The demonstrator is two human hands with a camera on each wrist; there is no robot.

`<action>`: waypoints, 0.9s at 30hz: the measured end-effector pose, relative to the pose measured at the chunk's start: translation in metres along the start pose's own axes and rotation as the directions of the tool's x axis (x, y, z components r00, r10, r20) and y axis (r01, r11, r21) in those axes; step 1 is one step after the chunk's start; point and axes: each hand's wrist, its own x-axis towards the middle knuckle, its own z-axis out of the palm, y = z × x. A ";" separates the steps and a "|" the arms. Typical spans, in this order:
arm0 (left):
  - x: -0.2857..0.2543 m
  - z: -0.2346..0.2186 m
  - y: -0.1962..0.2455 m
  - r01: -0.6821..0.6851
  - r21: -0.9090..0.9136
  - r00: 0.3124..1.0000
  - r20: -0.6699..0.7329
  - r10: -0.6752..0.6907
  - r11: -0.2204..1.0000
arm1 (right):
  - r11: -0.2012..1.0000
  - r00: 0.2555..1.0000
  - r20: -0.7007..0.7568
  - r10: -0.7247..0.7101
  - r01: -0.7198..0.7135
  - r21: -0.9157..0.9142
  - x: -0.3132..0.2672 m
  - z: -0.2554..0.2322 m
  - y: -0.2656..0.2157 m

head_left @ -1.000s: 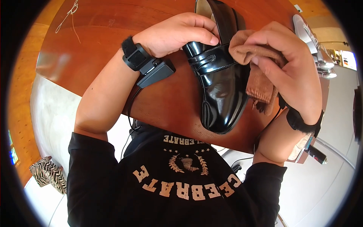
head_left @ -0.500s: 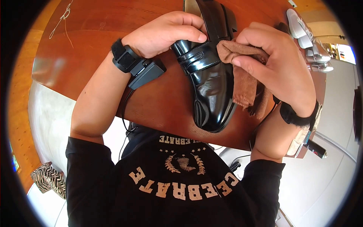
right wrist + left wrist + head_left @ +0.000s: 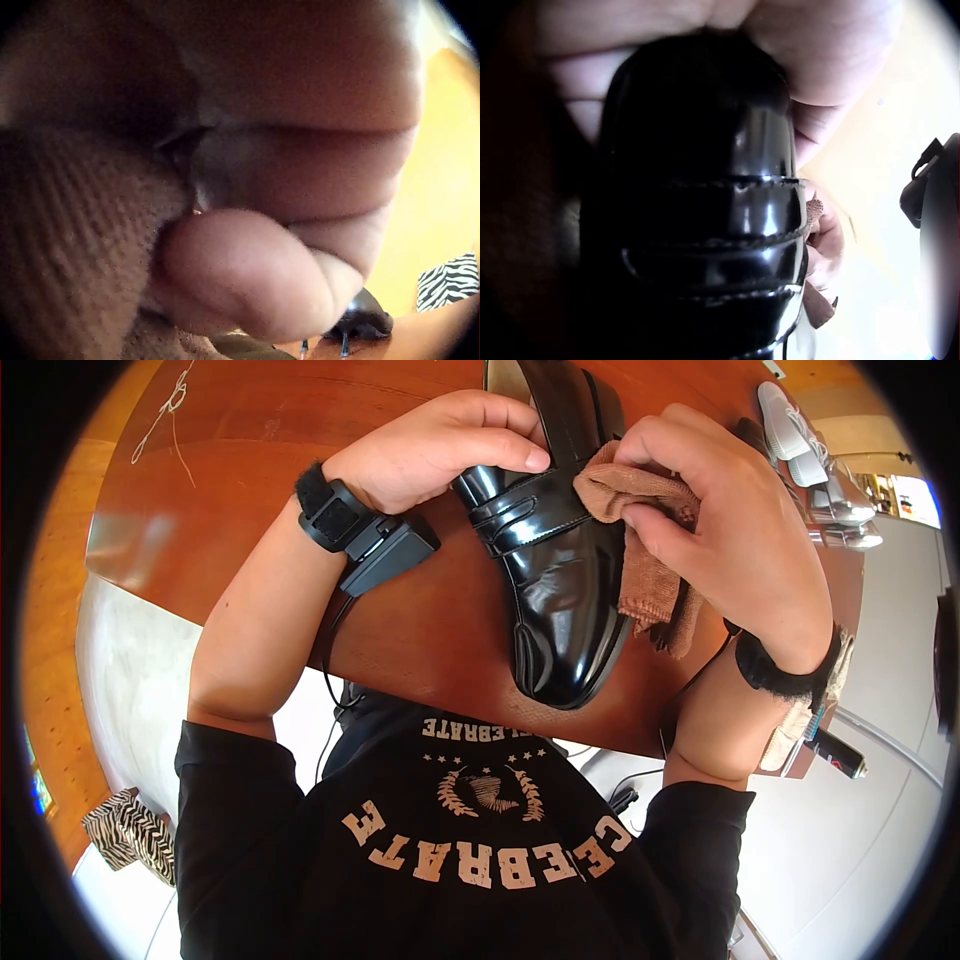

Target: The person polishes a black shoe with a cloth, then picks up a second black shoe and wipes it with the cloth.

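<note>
A glossy black loafer (image 3: 565, 605) lies on the table, toe toward the person. My left hand (image 3: 425, 455) grips it at the opening, fingers going inside and thumb lying by the upper's edge. That same loafer (image 3: 705, 214) fills the middle of the left wrist view, its stitched strap facing the camera. My right hand (image 3: 735, 530) pinches a bunched brown ribbed cloth (image 3: 650, 580) between thumb and fingers, right at the loafer's side near the strap. The cloth's loose ends hang below the hand. In the right wrist view, curled fingers (image 3: 247, 270) hold the cloth (image 3: 67, 232).
The reddish-brown wooden table (image 3: 260, 490) has a thin pale string (image 3: 172, 415) at its far left. Light-coloured shoes (image 3: 800, 445) stand at the far right edge. A black can (image 3: 838, 755) sits beyond the right forearm, and a zebra-striped item (image 3: 128, 830) is low at left.
The loafer and both hands appear farther left in the head view than a second ago. Since the middle frame, the right hand's fingers and the cloth have shifted slightly along the loafer's side.
</note>
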 end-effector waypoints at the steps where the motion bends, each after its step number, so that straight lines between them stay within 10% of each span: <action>1: 0.000 0.000 0.000 -0.002 -0.003 1.000 0.002 0.002 1.000 | 1.000 1.000 0.000 0.006 -0.006 -0.022 0.000 0.000 0.001; 27: 0.001 -0.005 -0.004 -0.015 -0.015 0.998 0.058 0.016 1.000 | 1.000 0.998 0.064 -0.007 0.006 0.010 -0.002 -0.009 -0.001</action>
